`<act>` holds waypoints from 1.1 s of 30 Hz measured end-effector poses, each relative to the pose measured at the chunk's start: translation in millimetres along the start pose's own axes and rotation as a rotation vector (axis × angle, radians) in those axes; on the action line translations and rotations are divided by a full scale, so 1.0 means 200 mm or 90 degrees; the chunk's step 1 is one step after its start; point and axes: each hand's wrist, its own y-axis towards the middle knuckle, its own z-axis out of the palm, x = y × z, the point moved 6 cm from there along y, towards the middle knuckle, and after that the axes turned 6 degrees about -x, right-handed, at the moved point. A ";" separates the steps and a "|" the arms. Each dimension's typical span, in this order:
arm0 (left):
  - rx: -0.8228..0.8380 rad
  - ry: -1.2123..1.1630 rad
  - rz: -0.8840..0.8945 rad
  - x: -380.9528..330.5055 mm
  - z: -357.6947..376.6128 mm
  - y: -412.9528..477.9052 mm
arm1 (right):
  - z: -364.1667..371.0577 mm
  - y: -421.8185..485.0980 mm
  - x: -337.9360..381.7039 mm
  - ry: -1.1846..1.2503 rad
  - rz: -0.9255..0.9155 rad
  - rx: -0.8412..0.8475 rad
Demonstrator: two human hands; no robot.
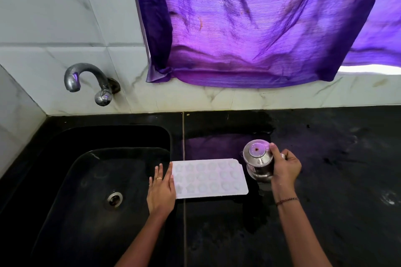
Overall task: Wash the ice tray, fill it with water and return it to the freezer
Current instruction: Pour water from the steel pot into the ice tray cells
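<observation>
White ice tray (209, 178) (lying flat) abuts fingers (161, 171) of left hand (161, 192).

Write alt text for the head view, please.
A white ice tray lies flat on a black counter beside the sink, the left hand resting straight-fingered against its sink-side edge. The right hand grips a steel jug right of the tray. A tap and purple curtain are behind.

A white ice tray (210, 178) lies on a black counter (325, 180) beneath a purple curtain (260, 28) and white veined tiles (65, 17).
</observation>
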 end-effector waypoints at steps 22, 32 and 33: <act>-0.036 -0.083 0.018 0.03 0.05 0.02 | -0.02 -0.08 -0.02 -0.075 -0.017 -0.101; -0.040 -0.091 0.019 0.04 0.05 0.02 | -0.07 -0.12 -0.06 0.005 -0.014 -0.107; -0.040 -0.091 0.019 0.04 0.05 0.02 | -0.07 -0.13 -0.06 0.005 -0.017 -0.106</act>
